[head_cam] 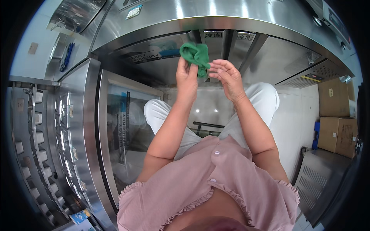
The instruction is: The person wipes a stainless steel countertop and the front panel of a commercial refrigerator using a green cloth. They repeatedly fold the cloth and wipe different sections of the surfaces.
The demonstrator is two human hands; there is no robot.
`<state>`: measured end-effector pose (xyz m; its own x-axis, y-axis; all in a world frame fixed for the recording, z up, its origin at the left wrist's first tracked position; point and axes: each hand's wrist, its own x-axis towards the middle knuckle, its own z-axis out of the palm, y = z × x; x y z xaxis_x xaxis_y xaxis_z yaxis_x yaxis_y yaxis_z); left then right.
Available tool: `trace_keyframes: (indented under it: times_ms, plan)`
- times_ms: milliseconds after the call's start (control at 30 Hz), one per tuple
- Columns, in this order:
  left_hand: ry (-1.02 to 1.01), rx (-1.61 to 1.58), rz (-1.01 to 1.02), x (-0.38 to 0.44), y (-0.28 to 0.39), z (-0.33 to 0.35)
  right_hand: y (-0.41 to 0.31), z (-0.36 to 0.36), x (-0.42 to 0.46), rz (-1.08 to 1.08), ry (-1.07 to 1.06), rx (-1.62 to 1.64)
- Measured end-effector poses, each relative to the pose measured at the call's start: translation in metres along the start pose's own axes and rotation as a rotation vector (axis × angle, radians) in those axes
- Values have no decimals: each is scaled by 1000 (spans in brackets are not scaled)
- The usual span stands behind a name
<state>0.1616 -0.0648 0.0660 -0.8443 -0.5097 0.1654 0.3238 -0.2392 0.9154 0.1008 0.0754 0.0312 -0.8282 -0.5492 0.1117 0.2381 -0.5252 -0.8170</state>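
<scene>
My left hand (187,76) holds a bunched green cloth (194,53) between thumb and fingers, raised in front of a steel refrigerated counter. One part of the cloth folds into a loop at the upper left, and a loose end hangs down on the right. Beside that end is my right hand (229,76), its fingers spread and the thumb apart. Its fingertips meet the cloth's right edge in the view; whether they press on it I cannot tell. Behind the cloth are the counter's steel doors (248,53), some bearing labels.
A steel worktop (196,11) curves across the top. At left stands a glass-door refrigerator (130,115) with a steel top holding lidded pans (65,109). Cardboard boxes (335,98) and a vented steel unit (313,176) sit at right. A dark-framed stool (206,125) shows between my legs.
</scene>
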Motion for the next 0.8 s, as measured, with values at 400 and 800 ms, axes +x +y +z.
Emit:
trace_keyframes:
  times_ms: [400, 800]
  plan:
    - [198, 807, 512, 43, -54, 42, 48, -74, 4, 293, 46, -95]
    - [106, 1135, -14, 30, -147, -6, 56, -84, 14, 347, 73, -68]
